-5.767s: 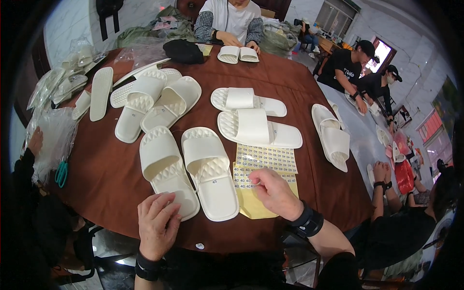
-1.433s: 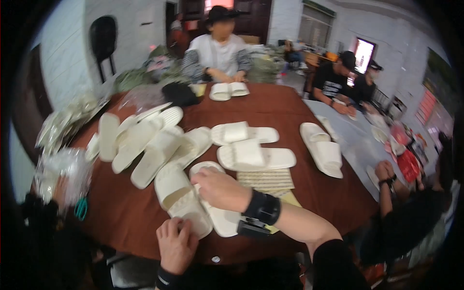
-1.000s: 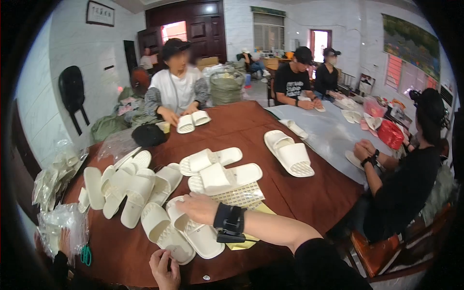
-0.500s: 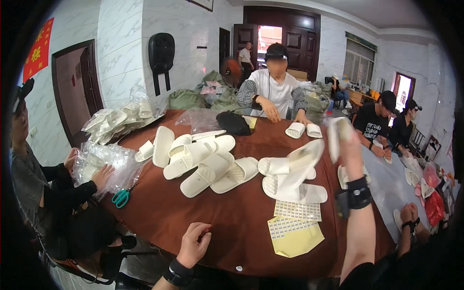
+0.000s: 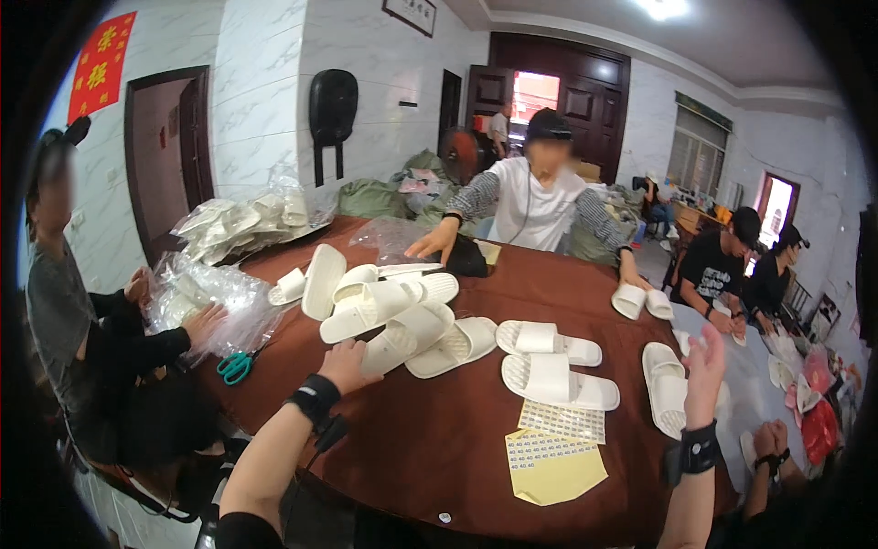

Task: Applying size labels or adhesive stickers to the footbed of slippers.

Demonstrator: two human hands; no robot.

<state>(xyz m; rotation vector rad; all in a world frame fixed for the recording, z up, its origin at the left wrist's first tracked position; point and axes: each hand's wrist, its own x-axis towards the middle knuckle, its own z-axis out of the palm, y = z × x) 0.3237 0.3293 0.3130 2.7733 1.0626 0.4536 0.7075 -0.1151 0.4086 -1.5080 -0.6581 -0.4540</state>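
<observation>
Overall, brown table (image 5: 439,439), marble-tiled walls (image 5: 265,82); both hands' fingers apart, empty.

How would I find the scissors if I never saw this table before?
Start at the big brown table and go to its left edge, beside the crinkly clear plastic bags. The scissors lie there, the only thing with teal handles among all the white slippers.

bare table (image 5: 439,439): I see open room at 6 o'clock
slipper pile (image 5: 393,311): blocks me at 10 o'clock
sticker sheets (image 5: 553,448): lie at 5 o'clock
</observation>
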